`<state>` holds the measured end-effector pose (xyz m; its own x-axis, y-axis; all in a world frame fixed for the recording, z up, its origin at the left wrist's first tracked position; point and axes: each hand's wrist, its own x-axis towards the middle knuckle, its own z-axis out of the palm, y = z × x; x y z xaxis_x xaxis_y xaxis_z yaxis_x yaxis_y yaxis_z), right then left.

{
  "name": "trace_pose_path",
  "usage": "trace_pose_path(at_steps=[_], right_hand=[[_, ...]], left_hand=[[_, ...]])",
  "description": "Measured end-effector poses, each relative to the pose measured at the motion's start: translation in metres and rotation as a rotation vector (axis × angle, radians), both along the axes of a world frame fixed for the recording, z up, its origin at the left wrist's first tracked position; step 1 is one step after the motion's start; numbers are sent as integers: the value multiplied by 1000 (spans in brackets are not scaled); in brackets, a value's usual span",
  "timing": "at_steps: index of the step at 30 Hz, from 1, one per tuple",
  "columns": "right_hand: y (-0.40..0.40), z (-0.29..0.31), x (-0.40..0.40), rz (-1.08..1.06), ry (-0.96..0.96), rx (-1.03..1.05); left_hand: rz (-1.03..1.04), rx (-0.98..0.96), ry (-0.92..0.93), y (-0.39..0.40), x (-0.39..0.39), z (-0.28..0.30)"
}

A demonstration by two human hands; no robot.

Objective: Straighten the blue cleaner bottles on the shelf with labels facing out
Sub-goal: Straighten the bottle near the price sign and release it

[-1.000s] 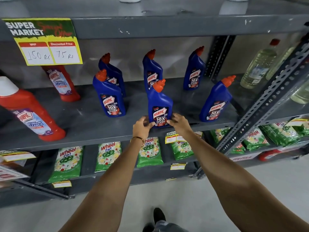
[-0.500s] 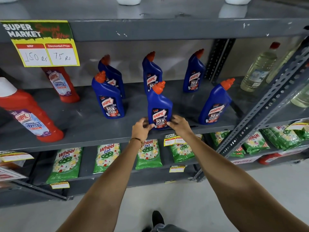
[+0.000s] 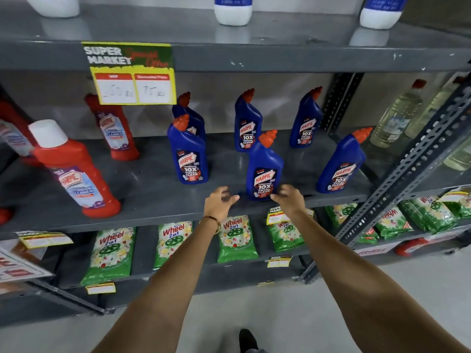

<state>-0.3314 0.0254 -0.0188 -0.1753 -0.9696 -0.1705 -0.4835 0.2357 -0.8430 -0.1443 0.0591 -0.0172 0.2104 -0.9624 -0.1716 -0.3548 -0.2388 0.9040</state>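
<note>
Several blue cleaner bottles with orange caps stand on the grey middle shelf [image 3: 153,189], labels facing out. The front middle bottle [image 3: 265,169] stands upright near the shelf's front edge. My right hand [image 3: 289,201] pinches its lower right corner, thumb on the label's bottom edge. My left hand [image 3: 219,203] hovers just left of that bottle with fingers spread, not touching it. The front left bottle [image 3: 190,159] hides most of another one behind it. The front right bottle [image 3: 339,166] leans to the right. Two more [image 3: 248,123] [image 3: 305,121] stand at the back.
Red cleaner bottles [image 3: 74,171] stand to the left on the same shelf. A yellow price sign [image 3: 130,72] hangs from the shelf above. Green detergent packets [image 3: 112,250] lie on the lower shelf. A slotted upright [image 3: 407,159] and clear bottles [image 3: 392,118] are at the right.
My left hand has come off the front middle bottle and opened, shifting slightly left. My right hand stays at the bottle's base. The view has moved closer and leftward.
</note>
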Motion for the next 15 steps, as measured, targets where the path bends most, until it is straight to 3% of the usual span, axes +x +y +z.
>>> trace_pose_path(at_steps=[8,15], right_hand=[[49,-6,76,-267,58,-18],[46,1,131,-49,83,-35]], left_hand=[[24,19,-41,30,89,2],[63,3,-68,29,132,7]])
